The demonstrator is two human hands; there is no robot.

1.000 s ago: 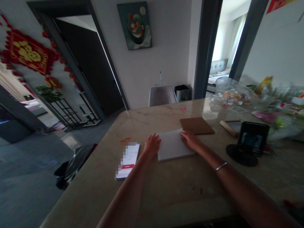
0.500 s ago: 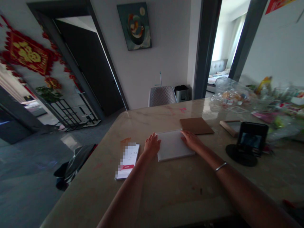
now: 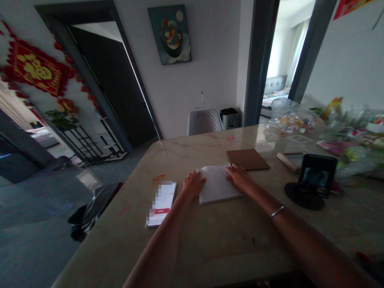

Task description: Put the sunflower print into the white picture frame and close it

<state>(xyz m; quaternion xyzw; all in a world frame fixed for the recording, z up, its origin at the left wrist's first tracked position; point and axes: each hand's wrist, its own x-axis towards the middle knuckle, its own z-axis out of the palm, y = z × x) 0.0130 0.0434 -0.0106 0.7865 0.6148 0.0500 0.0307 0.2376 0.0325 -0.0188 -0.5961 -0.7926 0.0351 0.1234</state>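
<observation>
White flat case [image 3: 217,186], possibly a folder, lies near the counter's [image 3: 228,240] front edge, the left hand [image 3: 193,185] and right hand [image 3: 238,179] apart on opposite sides, seemingly steadying it, though any firm grip is hard to tell.

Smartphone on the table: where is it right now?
In the head view, the smartphone lies face up on the stone tabletop, just left of the left hand and white pad.

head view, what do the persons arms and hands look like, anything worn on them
Both arms are bare, no sleeves. A thin silver bangle circles the right forearm; the left forearm shows none. No rings show on the left hand or right hand.
</observation>
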